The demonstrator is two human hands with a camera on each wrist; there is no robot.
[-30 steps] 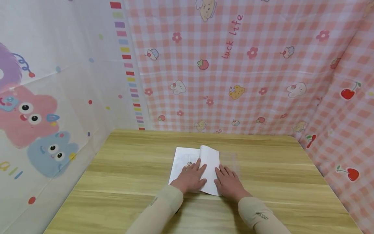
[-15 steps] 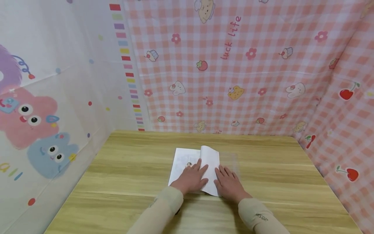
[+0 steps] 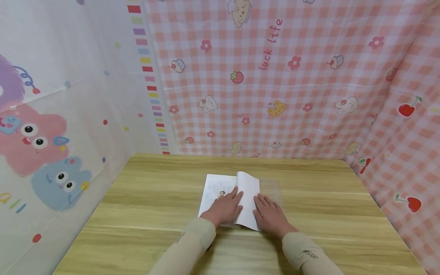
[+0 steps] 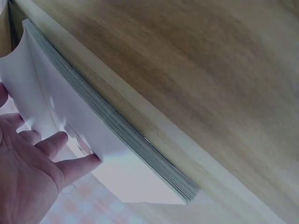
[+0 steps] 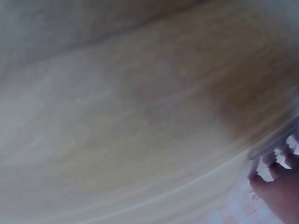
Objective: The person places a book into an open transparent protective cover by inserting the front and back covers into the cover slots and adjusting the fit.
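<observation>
A book [image 3: 212, 187] lies on the wooden table, its left side showing a small printed figure. From its right part a white flap or page [image 3: 248, 187] curves up at the far end. My left hand [image 3: 224, 209] rests over the book with fingers spread, their tips on the white paper. In the left wrist view, that hand [image 4: 28, 168] touches the page above a thick stack of page edges [image 4: 117, 123]. My right hand [image 3: 270, 215] lies flat at the flap's right edge, over a clear plastic sheet [image 3: 273, 186]. Only part of the right hand [image 5: 280, 191] shows in the right wrist view.
The wooden table [image 3: 148, 198] extends on both sides of the book. Behind it hangs a pink checked cloth [image 3: 254, 95]; a white cloth with cartoon figures [image 3: 117, 95] hangs on the left. A small dark object [image 3: 209, 248] peeks out beside the left sleeve.
Both hands stay in nearly the same place. My left thumb and forefinger have shifted slightly left, and the white flap and right hand sit a touch further right.
</observation>
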